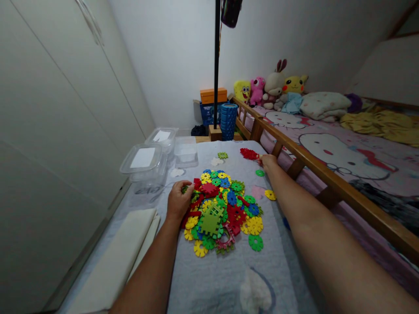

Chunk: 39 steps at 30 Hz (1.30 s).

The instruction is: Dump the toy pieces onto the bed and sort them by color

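Observation:
A heap of plastic interlocking building pieces (211, 220) lies on the cloth-covered table, with notched discs and toothed squares in red, yellow, green and blue. My left hand (178, 199) is at the heap's left edge, its fingers curled around a green building piece that they partly cover. Stretched to the far right edge of the table, my right hand (269, 161) has its fingers closed at the end of a cluster of red building pieces (249, 153). Near that hand lie a green disc (259, 173) and a yellow disc (270, 195).
Clear plastic boxes (144, 159) stand at the back left, beyond a folded cream cloth (118, 257). A wooden bed rail (304, 174) runs along the right side. Behind the table rises a black pole (216, 65) on a wooden base, beside a blue foam roller (228, 122).

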Motion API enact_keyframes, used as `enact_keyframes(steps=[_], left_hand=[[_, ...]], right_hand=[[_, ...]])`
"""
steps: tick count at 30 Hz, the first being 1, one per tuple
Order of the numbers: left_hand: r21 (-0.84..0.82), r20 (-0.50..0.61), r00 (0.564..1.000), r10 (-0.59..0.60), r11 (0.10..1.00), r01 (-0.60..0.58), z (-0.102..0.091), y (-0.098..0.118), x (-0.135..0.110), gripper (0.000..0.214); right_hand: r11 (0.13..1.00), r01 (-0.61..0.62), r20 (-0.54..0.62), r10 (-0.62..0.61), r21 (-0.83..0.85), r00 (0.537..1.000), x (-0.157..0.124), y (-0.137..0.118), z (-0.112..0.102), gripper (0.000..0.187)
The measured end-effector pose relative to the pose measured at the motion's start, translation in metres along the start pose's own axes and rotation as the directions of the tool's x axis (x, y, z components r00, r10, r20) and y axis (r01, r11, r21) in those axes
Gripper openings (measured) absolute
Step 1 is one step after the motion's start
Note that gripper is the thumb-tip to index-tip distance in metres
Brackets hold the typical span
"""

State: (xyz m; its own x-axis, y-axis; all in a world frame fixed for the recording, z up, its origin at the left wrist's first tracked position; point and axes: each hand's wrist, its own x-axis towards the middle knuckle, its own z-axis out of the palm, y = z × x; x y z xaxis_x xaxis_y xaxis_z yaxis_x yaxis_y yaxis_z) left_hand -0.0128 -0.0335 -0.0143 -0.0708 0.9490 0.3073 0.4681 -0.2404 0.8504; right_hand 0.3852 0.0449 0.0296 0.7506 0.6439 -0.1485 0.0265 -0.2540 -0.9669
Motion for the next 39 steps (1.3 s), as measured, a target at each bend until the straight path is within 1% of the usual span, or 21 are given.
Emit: enact_keyframes(steps=[4,8,11,14,17,21,25,28,31,39], left_hand=[[0.000,0.000,1.000,0.007,1.000,-0.007,0.000,0.000,0.000,0.028],[0.012,0.003,1.000,-0.002,1.000,0.002,-0.001,0.006,-0.001,0.028],[0.012,0.005,1.000,-0.005,1.000,0.005,-0.002,0.009,-0.001,0.028],[0.018,0.010,1.000,-0.013,1.000,0.012,-0.002,0.011,-0.002,0.028],[0.019,0.013,1.000,-0.018,1.000,0.017,-0.002,0.010,-0.002,0.027],[0.016,0.022,1.000,-0.013,1.000,0.013,-0.002,0.009,-0.002,0.028],[0.024,0.018,1.000,-0.003,1.000,0.002,-0.002,0.010,-0.002,0.028],[0.025,0.015,1.000,0.003,1.000,-0.003,-0.003,0.012,-0.002,0.028],[0.030,0.012,1.000,0.003,1.000,-0.004,-0.003,0.013,-0.001,0.028],[0.013,0.019,1.000,-0.002,1.000,0.002,-0.002,0.010,-0.002,0.026]], right_hand=[[0.996,0.070,0.047,-0.068,-0.053,0.997,0.004,0.006,-0.001,0.021],[0.963,0.194,0.103,-0.177,-0.187,0.979,0.004,0.017,-0.008,0.014],[0.901,0.310,0.171,-0.269,-0.303,0.948,0.003,0.022,-0.009,0.023],[0.819,0.416,0.247,-0.341,-0.396,0.907,0.003,0.024,-0.004,0.032],[0.739,0.481,0.295,-0.382,-0.472,0.876,0.003,0.025,0.003,0.044],[0.652,0.518,0.327,-0.403,-0.554,0.855,0.004,0.026,0.010,0.050],[0.602,0.527,0.335,-0.409,-0.600,0.849,0.007,0.025,0.016,0.051],[0.581,0.540,0.344,-0.419,-0.609,0.840,0.010,0.022,0.021,0.048],[0.566,0.567,0.367,-0.435,-0.599,0.822,0.012,0.019,0.021,0.043],[0.555,0.624,0.392,-0.488,-0.550,0.780,0.000,0.014,0.006,0.042]])
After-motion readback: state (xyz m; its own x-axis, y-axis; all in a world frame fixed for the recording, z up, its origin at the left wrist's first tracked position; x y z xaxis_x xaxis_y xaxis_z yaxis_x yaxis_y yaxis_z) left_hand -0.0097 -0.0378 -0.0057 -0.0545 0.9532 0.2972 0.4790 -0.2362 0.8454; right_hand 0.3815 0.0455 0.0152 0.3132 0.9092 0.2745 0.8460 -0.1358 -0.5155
